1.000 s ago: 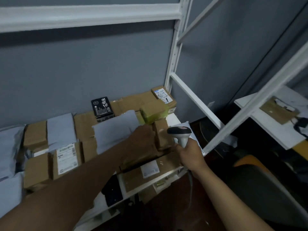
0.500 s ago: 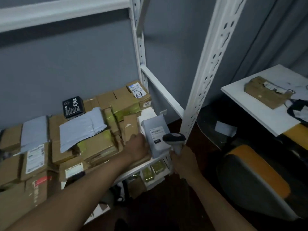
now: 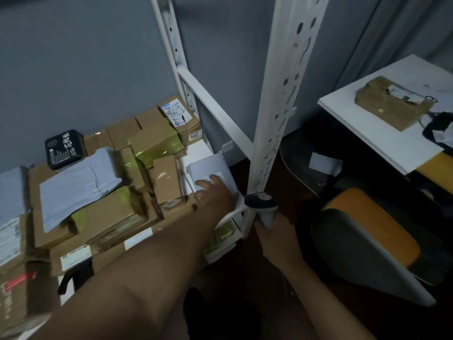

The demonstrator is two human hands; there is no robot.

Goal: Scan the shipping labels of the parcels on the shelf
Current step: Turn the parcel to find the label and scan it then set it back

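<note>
We stand at the shelf [image 3: 221,218], its board crowded from the left edge to the right post with parcels, most of them brown cartons [image 3: 115,214] with a few grey mailers [image 3: 76,182] laid on top; nothing in view marks any of them as scanned, so we judge the bulk of the job still open, and we cannot tell how many labels are already read. Off to the right a table [image 3: 382,141] carries one more brown parcel [image 3: 389,101], well apart from the shelf. At the shelf's right end lies a grey mailer parcel [image 3: 208,168], flat, its white label [image 3: 210,179] facing up; our left hand [image 3: 215,195] rests on it with fingers spread and fairly straight, partly covering that label. Our right hand [image 3: 277,239] is wrapped round the handle of the scanner [image 3: 262,202], whose head sits just beside the shelf corner, near this parcel; we take this label as the one in hand, not yet clear for a read.
</note>
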